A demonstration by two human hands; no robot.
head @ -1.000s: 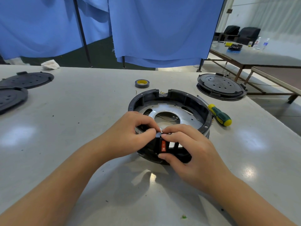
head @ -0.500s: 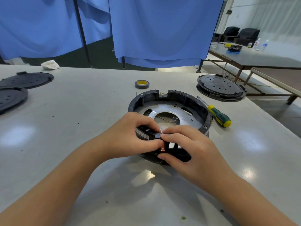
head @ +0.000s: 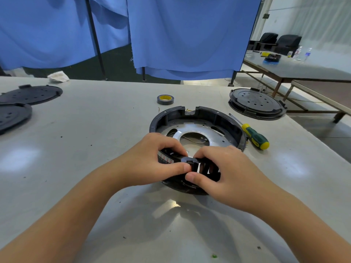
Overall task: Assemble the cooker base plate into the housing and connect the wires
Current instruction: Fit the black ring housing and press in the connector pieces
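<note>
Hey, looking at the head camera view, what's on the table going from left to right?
Black perforated plates → roll of tape → black housing gripped at its near rim by left hand and right hand → green-handled screwdriver → stacked black covers.

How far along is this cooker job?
Done: the metal base plate lies inside the black housing. In hand: the left hand and right hand both pinch the housing's near wall. Left: a thin wire in the plate's centre hole looks loose; the screwdriver lies unused.
</note>
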